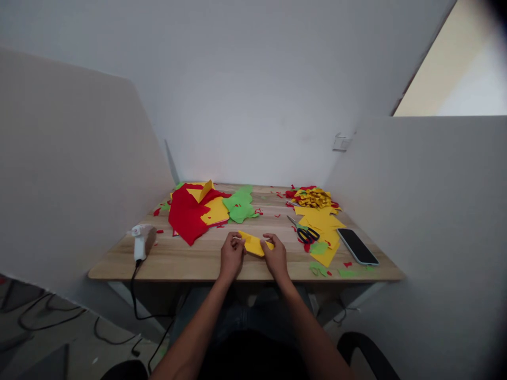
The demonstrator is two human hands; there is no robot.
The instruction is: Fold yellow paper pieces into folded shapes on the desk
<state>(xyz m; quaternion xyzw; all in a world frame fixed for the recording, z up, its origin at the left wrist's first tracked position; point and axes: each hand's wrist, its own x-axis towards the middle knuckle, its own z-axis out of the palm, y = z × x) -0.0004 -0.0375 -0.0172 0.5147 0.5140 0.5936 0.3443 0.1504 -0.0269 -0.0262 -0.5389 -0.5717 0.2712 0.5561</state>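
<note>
A folded yellow sheet [253,244], of felt or stiff paper, is held low over the front middle of the table. My left hand [232,254] pinches its left end between thumb and fingers. At the right end my right hand [275,255] grips it the same way, the thumb lying on top. Part of each end is hidden by the fingers. To the right of my right hand lie dark-handled scissors [308,234], partly on yellow pieces [325,224].
A white glue gun [140,244] stands at the left with a cord off the edge. Red sheets [186,214], green pieces [241,205] and a yellow frilled pile [312,198] lie at the back. A phone [357,246] is at right. Partitions flank the table [186,266].
</note>
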